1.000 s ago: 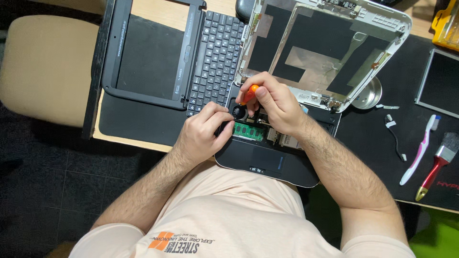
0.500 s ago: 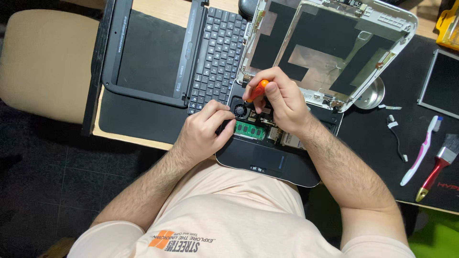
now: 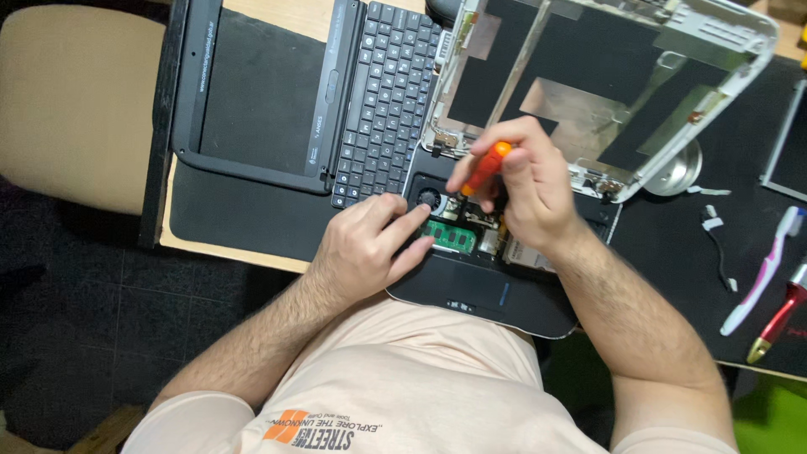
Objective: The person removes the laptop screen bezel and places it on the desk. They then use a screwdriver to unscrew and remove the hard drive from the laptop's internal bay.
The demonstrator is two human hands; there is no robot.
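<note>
An opened small laptop base (image 3: 471, 290) lies at the desk's near edge, with a green memory board (image 3: 450, 237) and a round fan (image 3: 429, 199) exposed. My right hand (image 3: 525, 185) grips an orange-handled screwdriver (image 3: 485, 167), its tip down on the internals beside the fan. My left hand (image 3: 366, 248) rests on the base's left edge, fingers pressed near the green board. The bare white screen lid (image 3: 622, 76) stands tilted behind my right hand.
A detached black keyboard (image 3: 387, 101) and a black frame panel (image 3: 252, 92) lie to the left on a dark mat. A metal dish (image 3: 681, 172), a white-pink toothbrush (image 3: 761, 273), a red-handled tool (image 3: 777, 324) and a small cable (image 3: 719, 240) sit right. A beige chair (image 3: 76, 101) stands left.
The view has shifted slightly. My right hand has turned the screwdriver a little, its orange handle now showing more. My left hand stays on the base.
</note>
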